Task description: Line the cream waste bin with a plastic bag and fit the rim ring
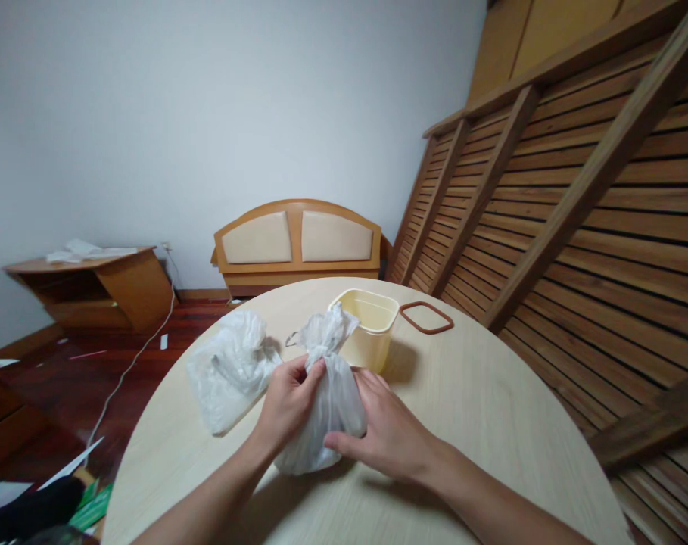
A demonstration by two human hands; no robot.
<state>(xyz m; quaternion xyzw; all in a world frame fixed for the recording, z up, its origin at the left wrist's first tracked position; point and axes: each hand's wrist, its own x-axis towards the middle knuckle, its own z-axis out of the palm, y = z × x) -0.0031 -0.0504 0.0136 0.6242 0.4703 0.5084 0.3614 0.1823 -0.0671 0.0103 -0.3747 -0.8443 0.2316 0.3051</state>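
Note:
A full white plastic bag (333,393), gathered and knotted near its top, stands on the round table in front of me. My left hand (291,390) pinches the bag just below the knot, thumb and fingers closed on the plastic. Around the bag's right side curves my right hand (381,424), its thumb across the front and its fingers partly hidden behind. Just behind the bag is a pale yellow plastic bin (372,325) with an open top. A second, crumpled white plastic bag (230,378) lies left of my left hand.
A brown rounded-square ring (427,317) lies right of the bin on the pale wooden table (480,424). Slatted wooden panels (548,250) lean along the right. Beyond the table are a headboard (298,242) and, at left, a low desk (110,288) with a white cable (133,363) on the floor.

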